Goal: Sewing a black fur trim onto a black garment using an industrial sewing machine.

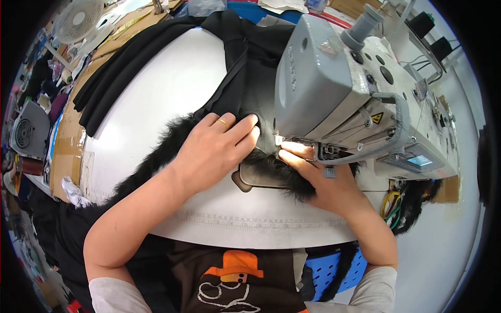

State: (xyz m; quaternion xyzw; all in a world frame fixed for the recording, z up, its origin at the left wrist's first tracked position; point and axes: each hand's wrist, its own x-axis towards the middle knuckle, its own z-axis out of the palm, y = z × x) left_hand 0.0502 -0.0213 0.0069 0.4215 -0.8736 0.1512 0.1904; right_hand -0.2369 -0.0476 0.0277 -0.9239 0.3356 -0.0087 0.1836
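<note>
Black cloth (pixel 235 78) lies on the white sewing table, with a strip of black fluffy fur trim (pixel 269 169) running along its near edge. My left hand (pixel 216 148), a ring on one finger, is closed on the black cloth left of the needle area, its fingertips bent down onto it. Close under the head of the grey and white sewing machine (pixel 318 78), my right hand (pixel 326 182) grips the fur trim, with its fingertips beside the lit presser foot (pixel 284 141). The machine partly hides those fingers.
A ruler scale (pixel 229 223) marks the table's curved front edge. Below it sits a blue perforated basket (pixel 334 274). A white fan (pixel 78 21), cardboard (pixel 68 161) and a grey box-shaped device (pixel 30 128) stand at the left. The machine's small screen (pixel 420 160) glows at the right.
</note>
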